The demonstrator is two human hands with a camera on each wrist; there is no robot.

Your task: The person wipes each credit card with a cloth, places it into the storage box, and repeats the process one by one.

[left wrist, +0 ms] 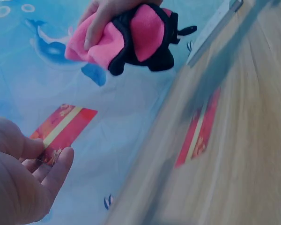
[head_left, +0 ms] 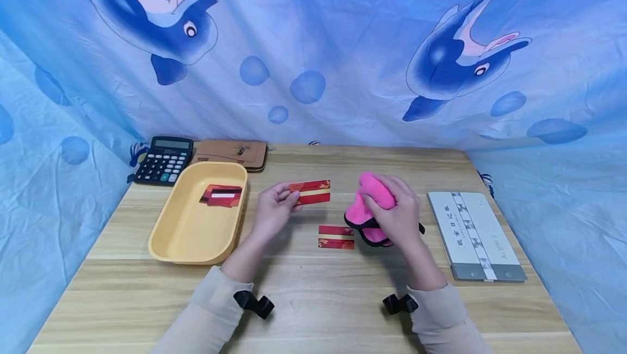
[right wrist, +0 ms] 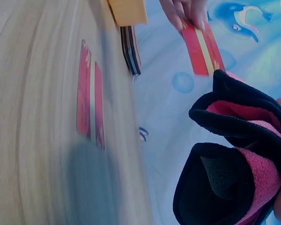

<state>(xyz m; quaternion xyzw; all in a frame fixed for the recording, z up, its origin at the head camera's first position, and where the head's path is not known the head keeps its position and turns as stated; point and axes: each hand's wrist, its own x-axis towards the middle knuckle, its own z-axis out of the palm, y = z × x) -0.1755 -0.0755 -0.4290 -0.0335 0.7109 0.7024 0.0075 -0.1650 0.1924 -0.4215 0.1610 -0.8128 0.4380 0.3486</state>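
Between thumb and fingers my left hand [head_left: 275, 208] pinches a red card [head_left: 311, 191] with a pale yellow stripe, raised over the table. To its right, my right hand [head_left: 399, 209] grips a bunched pink cloth [right wrist: 260, 176] with black edging, its folds hanging below the fingers. The cloth and the held card are apart. A second red card [head_left: 336, 237] lies flat on the table, below and between the hands. More red cards [head_left: 222, 195] overlap in a yellow plastic tray [head_left: 163, 239] left of my left hand; how many is unclear.
Behind the tray are a black calculator [head_left: 164, 160] and a brown notebook [head_left: 227, 153]. A grey-white book [head_left: 475, 237] lies at the right side of the wooden table [head_left: 313, 299]. A blue dolphin-print curtain [head_left: 343, 43] hangs behind the table and at both sides.
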